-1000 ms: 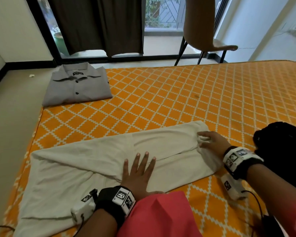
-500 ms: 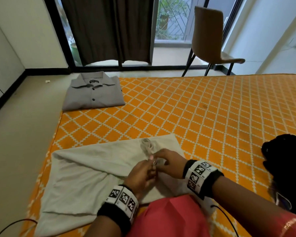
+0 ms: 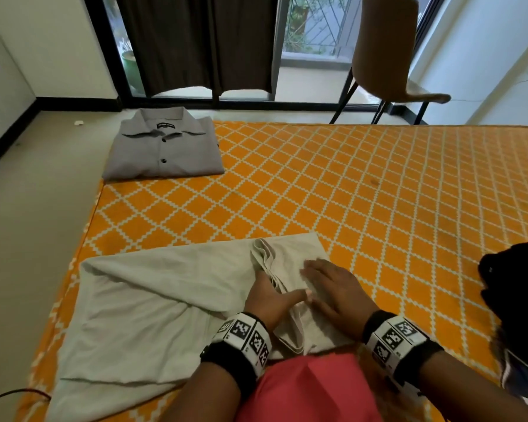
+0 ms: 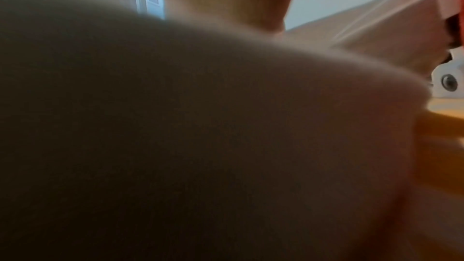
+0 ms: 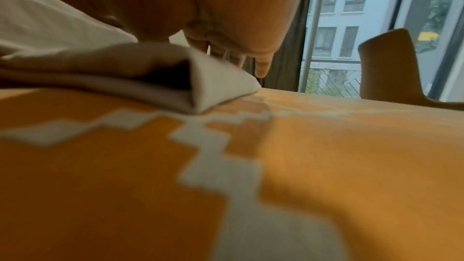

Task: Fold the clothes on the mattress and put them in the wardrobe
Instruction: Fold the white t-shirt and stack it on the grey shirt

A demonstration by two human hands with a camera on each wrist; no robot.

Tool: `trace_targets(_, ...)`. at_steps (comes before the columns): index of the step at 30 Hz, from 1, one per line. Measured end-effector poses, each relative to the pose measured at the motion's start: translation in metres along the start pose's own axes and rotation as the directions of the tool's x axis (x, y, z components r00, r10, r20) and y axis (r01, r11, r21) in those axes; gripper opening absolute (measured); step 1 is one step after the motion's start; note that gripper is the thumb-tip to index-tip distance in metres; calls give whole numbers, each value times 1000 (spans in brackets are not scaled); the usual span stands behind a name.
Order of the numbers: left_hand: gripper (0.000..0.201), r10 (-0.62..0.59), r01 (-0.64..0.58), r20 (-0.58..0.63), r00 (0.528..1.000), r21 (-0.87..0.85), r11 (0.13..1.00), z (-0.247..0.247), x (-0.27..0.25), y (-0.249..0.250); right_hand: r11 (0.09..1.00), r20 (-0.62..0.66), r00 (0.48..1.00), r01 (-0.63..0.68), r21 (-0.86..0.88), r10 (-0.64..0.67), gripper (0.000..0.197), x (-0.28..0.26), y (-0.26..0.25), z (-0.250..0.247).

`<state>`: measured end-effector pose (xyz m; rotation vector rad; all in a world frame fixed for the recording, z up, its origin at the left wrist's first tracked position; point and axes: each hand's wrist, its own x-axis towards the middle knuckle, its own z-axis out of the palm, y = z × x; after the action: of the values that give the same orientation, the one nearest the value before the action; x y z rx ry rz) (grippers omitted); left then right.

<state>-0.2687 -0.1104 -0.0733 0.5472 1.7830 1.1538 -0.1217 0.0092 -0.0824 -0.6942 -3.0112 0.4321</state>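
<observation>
A pale grey-white garment (image 3: 153,306) lies spread on the orange patterned mattress (image 3: 363,193), its right end folded back over itself. My right hand (image 3: 333,287) lies flat on that folded part with straight fingers; the right wrist view shows the fold's edge (image 5: 200,90) under my fingers (image 5: 261,66). My left hand (image 3: 272,296) rests beside it on the fold's bunched edge, thumb stretched toward the right hand, its fingers partly hidden by cloth. The left wrist view is filled by blurred pale cloth (image 4: 200,126). A folded grey collared shirt (image 3: 165,147) lies at the mattress's far left corner.
A black garment (image 3: 515,287) is heaped at the right edge of the mattress. A brown chair (image 3: 387,56) stands beyond the mattress by the window and dark curtains (image 3: 195,41). Bare floor (image 3: 28,223) runs along the left. Pink clothing (image 3: 305,391) of mine fills the bottom centre.
The right hand carried the garment's right end leftward over the middle. Both hands then let go of the bunched cloth and now lie flat on the fold.
</observation>
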Motion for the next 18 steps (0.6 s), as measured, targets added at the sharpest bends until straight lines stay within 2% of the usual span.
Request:
trace_targets(2, 69, 6, -13, 71, 997, 96, 995, 3, 3, 4, 993, 188, 979, -58, -105, 77, 79, -3, -3, 4)
trace_targets(4, 76, 18, -47, 177, 984, 162, 986, 7, 6, 11, 975, 233, 957, -136, -177, 175, 92, -8, 0, 7)
trace_targets(6, 78, 37, -71, 225, 974, 142, 987, 12, 11, 13, 958, 236, 938, -208, -198, 252, 100, -12, 5, 8)
trace_targets(8, 75, 32, -42, 199, 980, 43, 998, 14, 15, 15, 948, 240, 923, -264, -180, 302, 101, -15, 8, 6)
trace_targets(12, 69, -44, 46, 33, 998, -58, 997, 5, 13, 10, 946, 250, 921, -252, -202, 298, 100, -20, 7, 6)
trace_targets(14, 74, -46, 46, 8, 999, -11, 999, -2, 8, 2, 949, 274, 916, -244, -199, 293, 107, -23, 5, 8)
trace_targets(18, 96, 1, -1, 3, 1000, 195, 981, -6, -5, -11, 951, 301, 907, -249, -185, 296, 117, -23, 3, 10)
